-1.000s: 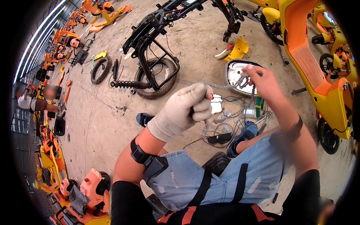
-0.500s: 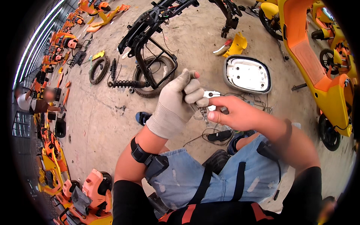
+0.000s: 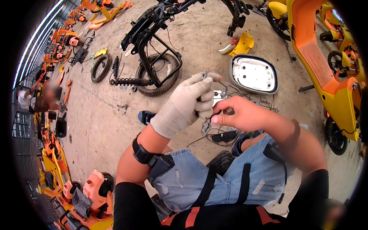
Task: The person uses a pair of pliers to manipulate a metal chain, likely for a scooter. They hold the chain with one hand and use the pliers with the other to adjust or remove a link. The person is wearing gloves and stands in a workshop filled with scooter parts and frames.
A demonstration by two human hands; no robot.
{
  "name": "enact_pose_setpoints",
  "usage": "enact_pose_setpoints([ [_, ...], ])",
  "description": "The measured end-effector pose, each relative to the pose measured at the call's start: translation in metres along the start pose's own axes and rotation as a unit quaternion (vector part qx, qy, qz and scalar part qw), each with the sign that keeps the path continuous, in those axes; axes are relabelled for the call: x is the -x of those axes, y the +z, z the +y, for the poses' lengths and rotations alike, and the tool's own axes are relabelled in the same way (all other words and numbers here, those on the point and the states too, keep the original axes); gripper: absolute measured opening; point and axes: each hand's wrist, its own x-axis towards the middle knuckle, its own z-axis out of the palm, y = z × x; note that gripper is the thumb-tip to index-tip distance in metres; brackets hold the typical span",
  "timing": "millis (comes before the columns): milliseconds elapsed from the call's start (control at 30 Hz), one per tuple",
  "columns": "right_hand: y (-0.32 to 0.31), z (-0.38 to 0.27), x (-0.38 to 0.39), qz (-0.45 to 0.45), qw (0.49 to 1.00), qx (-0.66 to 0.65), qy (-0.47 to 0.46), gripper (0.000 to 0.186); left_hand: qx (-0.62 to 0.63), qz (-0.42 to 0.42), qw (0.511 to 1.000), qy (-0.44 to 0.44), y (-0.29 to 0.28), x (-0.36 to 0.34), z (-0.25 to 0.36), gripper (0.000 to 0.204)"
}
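Note:
My left hand (image 3: 193, 97), in a pale knitted glove, is closed around a small part. Only the part's grey tip (image 3: 205, 74) shows, above the thumb, so its kind stays unclear. Bare, my right hand (image 3: 241, 114) pinches with thumb and forefinger just beside the gloved fingers. What lies in that pinch is hidden. A dark, blurred strand (image 3: 207, 125) shows just below the meeting fingers; whether it is held, I cannot tell. Behind the hands lies a white piece (image 3: 219, 95) on the floor.
Ahead stands a black scooter frame (image 3: 143, 32) with a wheel (image 3: 174, 78) and a coil shock absorber (image 3: 130, 82). A white-lined seat base (image 3: 253, 74), a yellow cover (image 3: 243, 44) and a loose tyre (image 3: 101, 68) lie around. A yellow scooter body (image 3: 337, 101) stands right; another person (image 3: 36, 97) works far left.
My left hand has turned and shifted slightly right, its thumb lower over the fingers. A grey tip now shows above it. My right hand stays nearly in place, still pinching.

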Motion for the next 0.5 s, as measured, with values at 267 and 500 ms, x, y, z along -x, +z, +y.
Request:
enact_pose_setpoints([
  [267, 0.002, -0.007, 0.001, 0.048, 0.996, 0.078, -0.018, 0.024, -0.072, 0.055, 0.996, -0.004, 0.014, 0.005, -0.002, 0.024],
  [500, -0.002, 0.001, 0.0, 0.083, 0.995, 0.046, -0.006, 0.024, -0.047, 0.087, 0.993, 0.068, -0.008, -0.006, -0.012, 0.027],
])
